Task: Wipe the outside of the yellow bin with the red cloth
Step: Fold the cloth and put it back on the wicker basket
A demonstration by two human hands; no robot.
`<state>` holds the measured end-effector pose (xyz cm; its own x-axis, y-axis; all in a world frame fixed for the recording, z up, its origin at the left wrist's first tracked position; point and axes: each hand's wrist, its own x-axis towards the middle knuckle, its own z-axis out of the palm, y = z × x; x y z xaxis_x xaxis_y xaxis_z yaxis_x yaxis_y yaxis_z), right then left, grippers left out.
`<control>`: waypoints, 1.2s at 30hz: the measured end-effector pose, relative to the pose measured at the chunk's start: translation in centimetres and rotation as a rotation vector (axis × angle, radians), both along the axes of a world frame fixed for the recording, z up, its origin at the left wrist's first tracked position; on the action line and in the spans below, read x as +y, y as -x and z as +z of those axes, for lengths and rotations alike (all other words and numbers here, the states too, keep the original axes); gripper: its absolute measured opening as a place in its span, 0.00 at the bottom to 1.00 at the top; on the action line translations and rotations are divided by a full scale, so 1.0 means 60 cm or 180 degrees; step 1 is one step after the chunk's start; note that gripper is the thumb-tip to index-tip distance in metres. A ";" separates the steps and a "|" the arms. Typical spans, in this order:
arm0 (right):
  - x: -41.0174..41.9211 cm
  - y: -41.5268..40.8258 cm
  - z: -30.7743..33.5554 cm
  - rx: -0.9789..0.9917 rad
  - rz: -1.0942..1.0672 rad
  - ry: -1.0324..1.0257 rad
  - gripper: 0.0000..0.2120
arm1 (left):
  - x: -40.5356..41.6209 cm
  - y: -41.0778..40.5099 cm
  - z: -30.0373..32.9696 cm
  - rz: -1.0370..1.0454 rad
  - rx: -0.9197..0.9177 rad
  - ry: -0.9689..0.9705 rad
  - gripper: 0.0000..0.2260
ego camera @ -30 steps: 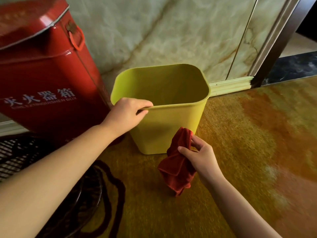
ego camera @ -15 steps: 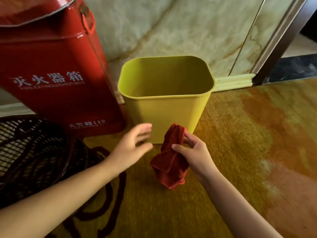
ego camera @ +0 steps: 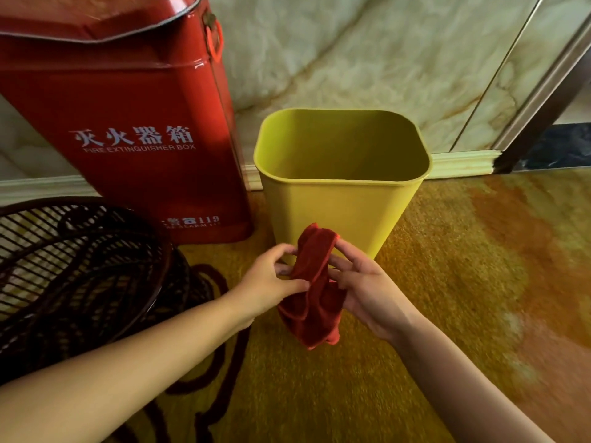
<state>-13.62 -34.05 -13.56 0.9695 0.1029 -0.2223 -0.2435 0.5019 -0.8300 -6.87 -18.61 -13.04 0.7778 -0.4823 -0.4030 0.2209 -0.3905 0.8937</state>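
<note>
The yellow bin stands upright and empty on the floor against the marble wall. Just in front of its near side, a crumpled red cloth hangs between both hands. My left hand pinches the cloth's left edge with thumb and fingers. My right hand holds its right side, fingers spread along the upper edge. The top of the cloth overlaps the bin's lower front wall in the view; whether it touches the bin I cannot tell. Neither hand is on the bin.
A tall red fire extinguisher box stands directly left of the bin. A dark wire fan guard with a dark cord lies on the floor at left. A door frame rises at the far right.
My left hand let go of the bin's rim, dropped down and took hold of the cloth beside my right hand. The view tilted, so the bin sits further away.
</note>
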 end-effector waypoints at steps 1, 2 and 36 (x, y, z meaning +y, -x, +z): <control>0.000 -0.001 0.000 -0.0006 0.0038 0.0143 0.30 | 0.003 0.000 0.000 0.0095 -0.0017 0.0021 0.21; -0.002 -0.002 0.000 -0.0014 0.0028 0.0332 0.30 | 0.006 0.000 0.002 0.0188 0.0004 0.0064 0.20; 0.170 -0.213 0.106 -0.1159 0.0552 0.1549 0.17 | 0.408 -0.154 0.151 0.0501 -0.0273 0.0136 0.16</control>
<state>-0.87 -23.84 -7.19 0.9701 0.2355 0.0580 0.0538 0.0245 -0.9983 2.37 5.87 -3.99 0.8758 -0.3670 -0.3135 0.1984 -0.3183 0.9270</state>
